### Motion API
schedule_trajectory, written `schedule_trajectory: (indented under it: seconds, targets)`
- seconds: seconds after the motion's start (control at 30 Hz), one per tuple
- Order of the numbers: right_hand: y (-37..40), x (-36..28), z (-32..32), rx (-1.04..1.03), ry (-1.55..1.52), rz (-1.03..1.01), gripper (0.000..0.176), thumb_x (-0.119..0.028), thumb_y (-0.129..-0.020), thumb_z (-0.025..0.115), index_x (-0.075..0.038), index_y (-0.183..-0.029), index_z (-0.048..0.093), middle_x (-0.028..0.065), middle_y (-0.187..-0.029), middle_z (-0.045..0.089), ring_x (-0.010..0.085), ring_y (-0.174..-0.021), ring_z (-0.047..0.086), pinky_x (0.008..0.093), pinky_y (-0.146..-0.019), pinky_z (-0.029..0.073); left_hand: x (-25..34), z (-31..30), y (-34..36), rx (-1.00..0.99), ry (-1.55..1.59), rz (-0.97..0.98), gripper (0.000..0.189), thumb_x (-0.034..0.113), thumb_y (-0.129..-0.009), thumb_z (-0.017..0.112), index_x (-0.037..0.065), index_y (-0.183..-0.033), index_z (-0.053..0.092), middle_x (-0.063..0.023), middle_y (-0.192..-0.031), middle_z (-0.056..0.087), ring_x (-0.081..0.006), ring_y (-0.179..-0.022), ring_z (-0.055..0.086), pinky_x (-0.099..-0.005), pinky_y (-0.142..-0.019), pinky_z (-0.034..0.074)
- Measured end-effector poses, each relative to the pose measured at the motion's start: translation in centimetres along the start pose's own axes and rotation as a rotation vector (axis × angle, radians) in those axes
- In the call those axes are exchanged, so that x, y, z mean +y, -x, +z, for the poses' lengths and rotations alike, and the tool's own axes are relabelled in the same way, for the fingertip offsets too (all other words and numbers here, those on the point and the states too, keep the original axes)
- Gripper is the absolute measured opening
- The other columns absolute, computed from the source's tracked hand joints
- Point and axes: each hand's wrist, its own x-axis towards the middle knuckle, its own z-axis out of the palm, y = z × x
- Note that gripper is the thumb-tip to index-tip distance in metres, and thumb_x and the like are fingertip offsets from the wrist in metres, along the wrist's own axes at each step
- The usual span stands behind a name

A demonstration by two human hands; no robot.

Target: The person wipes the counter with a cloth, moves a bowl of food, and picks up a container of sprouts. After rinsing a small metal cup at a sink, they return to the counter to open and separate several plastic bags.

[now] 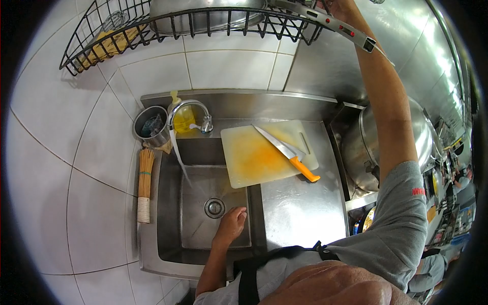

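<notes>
My left hand (232, 223) hovers over the right side of the steel sink (203, 239), its fingers curled in, with nothing visible in them. Water runs from the curved faucet (189, 102) into the basin. My right arm reaches up to the black wire rack (193, 15), where my right hand (339, 7) is partly cut off by the top edge. A long grey metal bar with red dots (335, 24) lies beside that hand; whether I grip it is hidden. On the counter, a knife with an orange handle (303, 169) rests on a stained white cutting board (244, 157).
A yellow soap bottle (184, 119) and a metal cup holding a scrubber (152, 127) stand behind the sink. A bundled stick brush (145, 185) lies on its left rim. A large steel pot (358, 152) sits right of the counter. Another person's grey clothing (432, 272) shows at lower right.
</notes>
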Motion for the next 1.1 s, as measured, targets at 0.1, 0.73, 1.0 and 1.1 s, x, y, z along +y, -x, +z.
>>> schedule_trajectory:
  seconds: [0.1, 0.73, 1.0, 1.1]
  targets:
    - [0.5, 0.0, 0.5, 0.029, 0.002, -0.012, 0.03, -0.04, -0.091, 0.052, -0.014, -0.104, 0.058, 0.0052, -0.086, 0.061, 0.0187, -0.08, 0.053, 0.0352, -0.076, 0.041, -0.2, 0.1, 0.0, 0.002, -0.012, 0.012, 0.021, 0.013, -0.088, 0.054, -0.002, -0.103, 0.06, -0.0205, -0.097, 0.063, -0.0365, -0.092, 0.06, -0.039, -0.079, 0.048]
    - [0.2, 0.5, -0.1, -0.034, -0.05, -0.041, 0.03, -0.04, -0.092, 0.049, -0.013, -0.099, 0.061, 0.0045, -0.086, 0.062, 0.0178, -0.076, 0.054, 0.0335, -0.07, 0.042, 0.0, 0.0, -0.2, -0.035, -0.006, -0.024, 0.022, 0.014, -0.089, 0.054, -0.002, -0.103, 0.059, -0.0201, -0.098, 0.062, -0.0365, -0.092, 0.06, -0.0391, -0.08, 0.048]
    - [0.2, 0.6, 0.0, 0.012, 0.005, -0.023, 0.033, -0.04, -0.091, 0.051, -0.01, -0.099, 0.061, 0.0057, -0.086, 0.062, 0.019, -0.076, 0.055, 0.0342, -0.072, 0.043, -0.1, 0.0, -0.1, -0.029, -0.016, -0.019, 0.022, 0.013, -0.089, 0.053, -0.002, -0.103, 0.059, -0.0203, -0.098, 0.062, -0.0368, -0.092, 0.06, -0.0392, -0.079, 0.048]
    - [0.5, 0.8, 0.2, 0.011, 0.125, -0.128, 0.035, -0.038, -0.09, 0.053, -0.008, -0.106, 0.061, 0.0065, -0.09, 0.063, 0.0197, -0.08, 0.056, 0.0348, -0.074, 0.043, -0.1, 0.0, 0.0, -0.024, -0.01, -0.021, 0.021, 0.013, -0.088, 0.054, -0.002, -0.102, 0.059, -0.0202, -0.098, 0.062, -0.0369, -0.092, 0.059, -0.0393, -0.079, 0.048]
